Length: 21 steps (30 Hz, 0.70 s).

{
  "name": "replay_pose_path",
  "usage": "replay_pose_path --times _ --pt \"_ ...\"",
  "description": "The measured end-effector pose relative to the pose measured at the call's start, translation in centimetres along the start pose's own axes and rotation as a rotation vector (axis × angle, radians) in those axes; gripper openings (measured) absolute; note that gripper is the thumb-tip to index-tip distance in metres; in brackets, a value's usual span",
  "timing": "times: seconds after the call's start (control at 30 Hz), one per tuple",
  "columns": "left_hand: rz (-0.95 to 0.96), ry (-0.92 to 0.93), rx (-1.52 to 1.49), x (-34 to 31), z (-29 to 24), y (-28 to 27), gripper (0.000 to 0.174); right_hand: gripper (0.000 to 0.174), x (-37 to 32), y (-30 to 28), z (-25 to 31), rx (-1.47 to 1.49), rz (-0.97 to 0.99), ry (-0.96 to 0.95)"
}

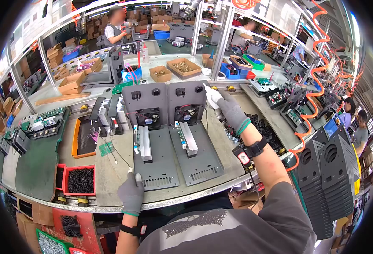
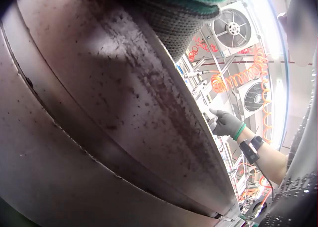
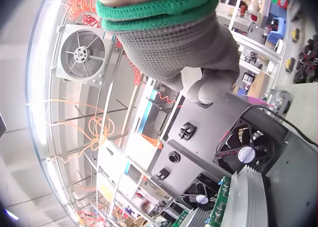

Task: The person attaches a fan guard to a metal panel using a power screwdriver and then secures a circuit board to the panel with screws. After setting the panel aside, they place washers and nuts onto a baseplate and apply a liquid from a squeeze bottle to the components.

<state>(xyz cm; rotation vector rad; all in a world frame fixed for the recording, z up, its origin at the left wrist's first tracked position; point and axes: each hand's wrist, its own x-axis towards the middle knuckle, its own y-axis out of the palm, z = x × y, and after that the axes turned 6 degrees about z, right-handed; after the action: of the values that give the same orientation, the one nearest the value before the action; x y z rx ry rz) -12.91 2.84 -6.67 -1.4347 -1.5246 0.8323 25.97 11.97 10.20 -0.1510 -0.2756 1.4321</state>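
Note:
My gloved right hand [image 1: 232, 111] grips a white squeeze bottle [image 1: 213, 97]. Its narrow nozzle points at the upper right corner of the right-hand upright panel [image 1: 193, 94], close to a round black fitting [image 1: 199, 89]. Beside it stands a matching panel [image 1: 145, 95]; each has a black fan [image 1: 186, 114] and a base plate [image 1: 200, 163] carrying a silver heat sink [image 1: 190, 144]. In the right wrist view, the gloved fingers [image 3: 203, 90] curl round the bottle. Near the bench's front edge lies my gloved left hand [image 1: 130, 192], forefinger extended, fingertips right at the end of a thin dark cable [image 1: 122, 156].
Left of the plates are a small green board [image 1: 106, 148], finned heat sinks [image 1: 121, 112], an orange tray [image 1: 75, 142] and a red bin of black parts [image 1: 80, 181]. Cardboard boxes [image 1: 180, 67] stand behind the panels. An orange coiled hose [image 1: 317, 84] hangs at right, above stacked panels [image 1: 334, 169].

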Motion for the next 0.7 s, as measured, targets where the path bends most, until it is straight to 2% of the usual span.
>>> replay_pose_path --times 0.07,0.17,0.23,0.27,0.33,0.37,0.43,0.57,0.63,0.7 --pt "-0.1 0.048 0.022 0.1 0.3 0.6 0.026 0.037 0.2 -0.2 0.6 -0.036 0.007 -0.004" --pt "-0.1 0.057 0.028 0.1 0.3 0.5 0.027 0.04 0.9 -0.6 0.9 -0.147 -0.006 0.003" --pt "-0.099 0.06 0.026 0.1 0.4 0.5 0.027 0.042 1.8 -0.9 0.5 -0.346 -0.071 -0.045" --pt "-0.097 0.067 0.024 0.0 0.4 0.5 0.027 0.042 2.2 -0.9 0.6 -0.347 -0.069 -0.046" --pt "-0.094 0.06 0.023 0.0 0.4 0.5 0.028 0.042 2.6 -0.7 1.0 -0.602 -0.137 -0.085" --pt "-0.09 0.057 0.021 0.1 0.3 0.5 0.028 0.042 2.6 -0.5 1.2 -0.601 -0.137 -0.085" --pt "-0.089 0.055 0.012 0.0 0.1 0.3 0.028 0.036 2.3 -0.2 1.9 -0.784 -0.198 -0.201" --pt "-0.073 0.05 0.018 0.0 0.2 0.2 0.028 0.036 2.1 0.0 3.1 -0.803 -0.183 -0.134" --pt "-0.06 0.044 0.027 0.1 0.4 0.4 0.029 0.037 2.2 -0.1 2.8 -0.775 -0.166 -0.257" --pt "-0.046 0.041 0.036 0.1 0.3 0.5 0.03 0.035 2.2 0.0 3.3 -0.834 -0.183 -0.236"
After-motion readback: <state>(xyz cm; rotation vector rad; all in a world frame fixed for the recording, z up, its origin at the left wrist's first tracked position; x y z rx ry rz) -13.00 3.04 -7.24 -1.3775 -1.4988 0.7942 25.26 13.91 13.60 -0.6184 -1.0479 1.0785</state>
